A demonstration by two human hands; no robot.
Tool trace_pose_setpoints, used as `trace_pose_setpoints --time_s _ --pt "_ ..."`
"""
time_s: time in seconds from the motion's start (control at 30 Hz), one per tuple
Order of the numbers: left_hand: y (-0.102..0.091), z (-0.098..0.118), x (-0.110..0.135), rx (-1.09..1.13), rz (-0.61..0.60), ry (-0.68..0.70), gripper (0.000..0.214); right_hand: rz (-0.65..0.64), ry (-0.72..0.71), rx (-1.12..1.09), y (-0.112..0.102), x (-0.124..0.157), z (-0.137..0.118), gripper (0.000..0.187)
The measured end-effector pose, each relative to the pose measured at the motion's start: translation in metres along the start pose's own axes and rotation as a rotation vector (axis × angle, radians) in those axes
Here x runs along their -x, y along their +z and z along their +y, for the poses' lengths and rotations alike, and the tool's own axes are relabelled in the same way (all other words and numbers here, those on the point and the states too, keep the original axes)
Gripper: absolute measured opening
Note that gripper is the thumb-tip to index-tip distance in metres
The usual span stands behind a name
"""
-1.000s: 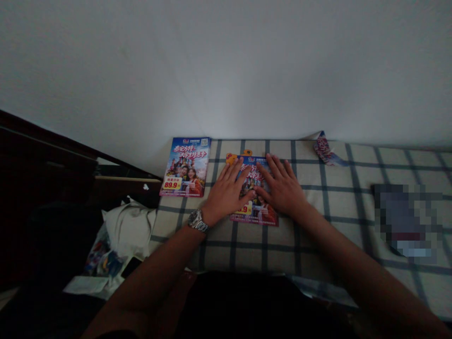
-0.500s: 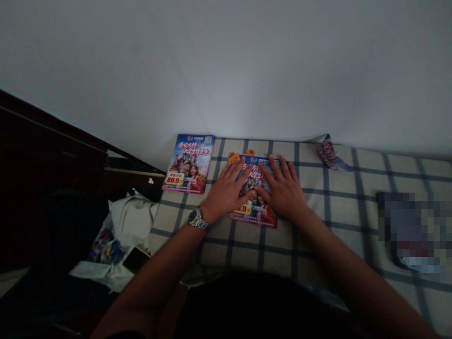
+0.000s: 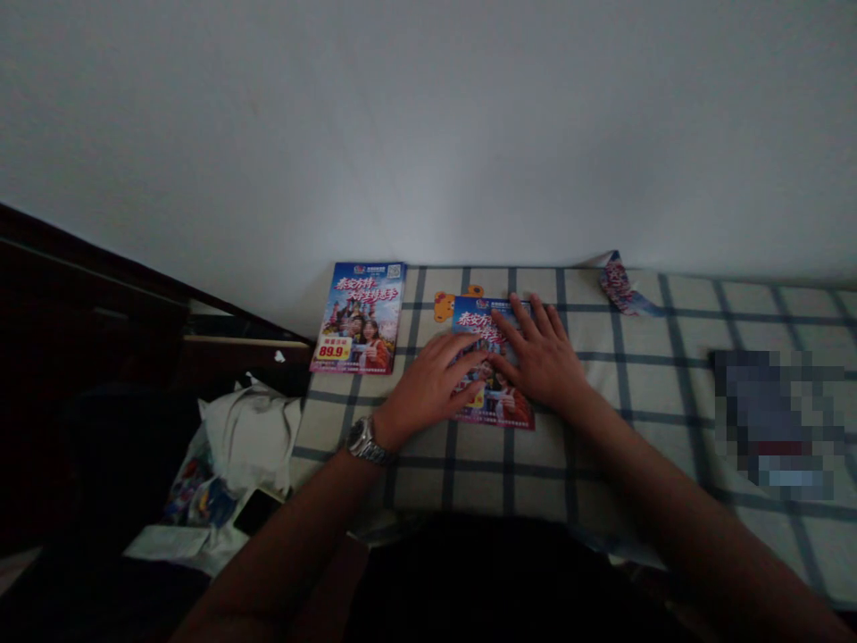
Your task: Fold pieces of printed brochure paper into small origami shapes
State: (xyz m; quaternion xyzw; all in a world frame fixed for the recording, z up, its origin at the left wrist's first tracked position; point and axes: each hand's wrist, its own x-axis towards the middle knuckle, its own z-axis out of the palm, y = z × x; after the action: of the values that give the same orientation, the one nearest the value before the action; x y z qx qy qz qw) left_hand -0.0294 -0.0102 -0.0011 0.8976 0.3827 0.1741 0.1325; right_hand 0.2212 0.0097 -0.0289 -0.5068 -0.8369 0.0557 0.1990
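The left hand (image 3: 425, 384) has drawn back down the leaflet (image 3: 503, 393); I see its fingers (image 3: 461, 343) parted, slightly bent, the right hand (image 3: 549, 366) spread flat, both gripping nothing, the leaflet on checked cloth (image 3: 646, 375).

We're right over the checked cloth (image 3: 643, 393), folks, and our right hand (image 3: 545, 366) lies with fingers spread on the colourful leaflet (image 3: 505, 415)! Our left hand (image 3: 428, 388), silver watch (image 3: 367, 440) at the wrist, reaches across its left side, fingers loosely bent. An orange bear figure (image 3: 443, 305) pokes out at the upper left corner. Left of that we've got a matching leaflet (image 3: 358, 317), marked 89.9, and over right, by the wall (image 3: 428, 134), a curled printed strip (image 3: 617, 284)!
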Motion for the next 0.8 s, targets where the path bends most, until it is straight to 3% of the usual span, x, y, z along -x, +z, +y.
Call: trace_pose_setpoints --time_s 0.2,0.47,0.8 --pt "-0.007 0.004 0.025 0.023 -0.127 0.093 0.055 0.014 -0.005 0.0 0.002 0.001 0.002 0.079" --pt "0.003 0.002 0.033 -0.004 -0.137 0.114 0.059 -0.023 -0.039 -0.036 -0.009 0.004 0.012 0.065" --pt "0.004 0.0 0.032 0.05 -0.114 0.105 0.054 -0.127 -0.19 -0.154 -0.035 0.064 0.001 0.065"
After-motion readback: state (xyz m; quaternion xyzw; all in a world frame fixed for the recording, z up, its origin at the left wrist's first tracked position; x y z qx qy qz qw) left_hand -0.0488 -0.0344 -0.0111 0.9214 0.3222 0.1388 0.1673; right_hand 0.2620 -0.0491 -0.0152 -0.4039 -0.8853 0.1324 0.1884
